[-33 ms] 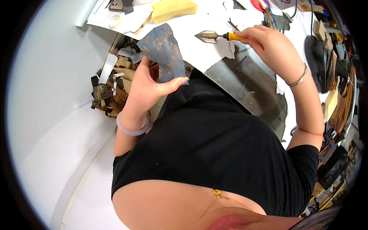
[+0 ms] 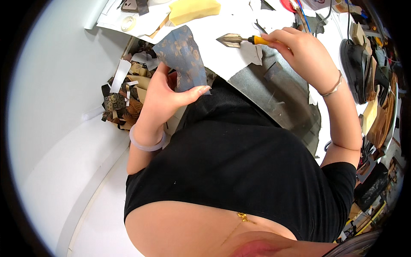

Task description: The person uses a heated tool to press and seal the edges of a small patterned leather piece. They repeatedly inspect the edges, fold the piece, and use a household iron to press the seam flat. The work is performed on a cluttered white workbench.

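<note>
My left hand [image 2: 165,92] holds a blue-grey piece of material with a tan floral print [image 2: 182,53], its thumb along the lower edge and the other fingers mostly hidden behind it. The piece stands bent and curved at the table's near left edge. In my right hand [image 2: 302,53] is a hand tool with a yellow-and-black handle and a pointed, arrow-shaped metal head [image 2: 231,40]. Its tip points left toward the floral piece, with a gap between them. White paper [image 2: 222,62] and a dark, scuffed sheet [image 2: 287,100] lie below the tool.
A yellow foam block [image 2: 195,10] and a tape roll [image 2: 128,24] sit at the far left of the table. A heap of scraps [image 2: 124,105] lies left of my left arm. Black shoes [image 2: 354,70] stand to the right, with cables at the far right.
</note>
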Available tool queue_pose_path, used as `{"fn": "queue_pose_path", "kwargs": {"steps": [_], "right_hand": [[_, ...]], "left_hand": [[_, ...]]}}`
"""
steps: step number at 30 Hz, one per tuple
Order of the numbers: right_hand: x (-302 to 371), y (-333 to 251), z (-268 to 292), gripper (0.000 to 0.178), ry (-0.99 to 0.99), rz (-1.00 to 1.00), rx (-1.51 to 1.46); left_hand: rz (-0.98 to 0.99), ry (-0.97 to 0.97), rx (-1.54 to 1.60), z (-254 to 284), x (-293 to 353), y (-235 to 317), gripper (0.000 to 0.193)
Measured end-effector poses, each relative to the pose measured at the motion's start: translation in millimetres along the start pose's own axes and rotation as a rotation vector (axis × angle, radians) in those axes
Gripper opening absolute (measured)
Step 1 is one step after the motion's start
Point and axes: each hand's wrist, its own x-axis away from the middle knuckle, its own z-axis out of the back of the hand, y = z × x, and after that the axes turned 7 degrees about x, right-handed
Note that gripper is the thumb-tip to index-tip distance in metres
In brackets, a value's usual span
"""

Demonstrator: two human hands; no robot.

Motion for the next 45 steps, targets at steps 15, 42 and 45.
{"fn": "queue_pose_path", "kwargs": {"steps": [15, 42, 45], "right_hand": [[18, 3, 41, 0.022, 0.252, 0.085, -0.426], [18, 2, 54, 0.023, 0.171, 0.198, -0.387], [21, 0, 54, 0.023, 0.162, 0.193, -0.396]], "left_hand": [[0.064, -0.073, -0.079, -6, -7, 4, 0.079], [-0.002, -0.071, -0.252, -11, -18, 21, 0.079], [-0.025, -0.058, -0.250, -14, -19, 21, 0.080]]}}
